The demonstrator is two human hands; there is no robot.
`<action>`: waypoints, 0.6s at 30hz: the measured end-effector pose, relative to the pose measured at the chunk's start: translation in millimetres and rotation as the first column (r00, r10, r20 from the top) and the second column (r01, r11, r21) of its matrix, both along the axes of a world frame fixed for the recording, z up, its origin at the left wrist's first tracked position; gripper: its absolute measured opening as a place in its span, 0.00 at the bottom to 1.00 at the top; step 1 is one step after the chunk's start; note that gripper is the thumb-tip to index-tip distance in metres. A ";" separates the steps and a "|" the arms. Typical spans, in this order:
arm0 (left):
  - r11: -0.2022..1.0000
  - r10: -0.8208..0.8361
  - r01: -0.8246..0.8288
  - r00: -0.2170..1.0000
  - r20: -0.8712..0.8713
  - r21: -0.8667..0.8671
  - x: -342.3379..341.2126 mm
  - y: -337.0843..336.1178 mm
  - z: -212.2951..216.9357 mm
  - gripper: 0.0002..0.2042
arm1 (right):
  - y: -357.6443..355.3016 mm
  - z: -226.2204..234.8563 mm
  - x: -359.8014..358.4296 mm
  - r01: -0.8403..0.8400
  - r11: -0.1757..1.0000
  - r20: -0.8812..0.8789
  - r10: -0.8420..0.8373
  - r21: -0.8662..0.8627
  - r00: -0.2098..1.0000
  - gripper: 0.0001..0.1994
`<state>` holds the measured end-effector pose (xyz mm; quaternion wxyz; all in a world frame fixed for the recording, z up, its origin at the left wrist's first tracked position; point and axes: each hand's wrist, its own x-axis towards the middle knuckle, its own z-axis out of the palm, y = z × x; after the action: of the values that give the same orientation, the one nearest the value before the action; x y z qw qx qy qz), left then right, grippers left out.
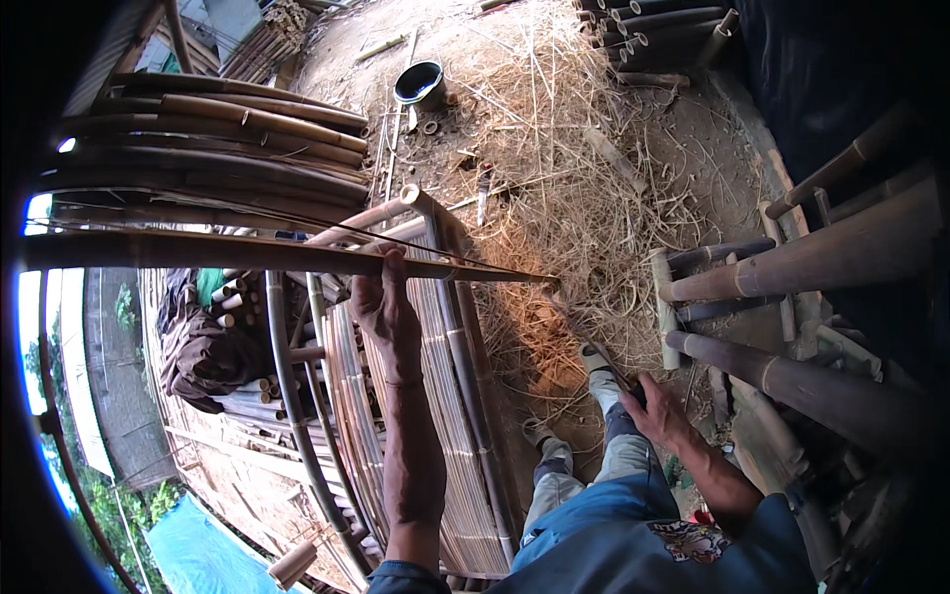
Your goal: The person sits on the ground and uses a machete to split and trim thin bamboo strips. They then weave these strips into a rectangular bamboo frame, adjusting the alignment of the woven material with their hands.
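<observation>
Bamboo strip (pixel 297 255) gripped by left hand (pixel 384 307), right hand (pixel 658 411) on knife (pixel 594 342)

Dirt ground (pixel 712 148) strewn with dry bamboo shavings (pixel 554 198), dark bowl (pixel 419 81), bamboo poles (pixel 653 25)

We see soft daylight, brightest on the straw-covered ground (pixel 554 198). The sky (pixel 35 327) at the left edge is overexposed. Corners are black, especially the upper right. Straight poles bend near the rim; the centre is sharp.
</observation>
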<state>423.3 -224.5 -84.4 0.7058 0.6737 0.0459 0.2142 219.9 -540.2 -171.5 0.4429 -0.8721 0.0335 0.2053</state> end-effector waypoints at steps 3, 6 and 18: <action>0.952 -0.143 0.138 0.990 -0.002 0.273 6.3 3.6 4.7 0.17 | 17.7 -4.8 20.9 -0.023 0.999 0.116 0.018 0.044 0.993 0.18; 0.941 -0.232 0.219 0.973 0.022 0.258 3.8 6.4 -0.4 0.21 | 31.8 -11.5 42.0 -0.079 0.995 0.188 0.067 0.053 0.980 0.15; 0.869 -0.492 0.479 0.865 0.097 0.126 3.6 29.3 -19.0 0.28 | 53.7 -69.9 95.8 -0.102 0.993 0.062 0.098 0.059 0.993 0.17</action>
<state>426.9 -195.2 -103.4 0.7046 0.6824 -0.1804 0.0737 315.8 -486.5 -241.4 0.4596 -0.8642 -0.0298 0.2025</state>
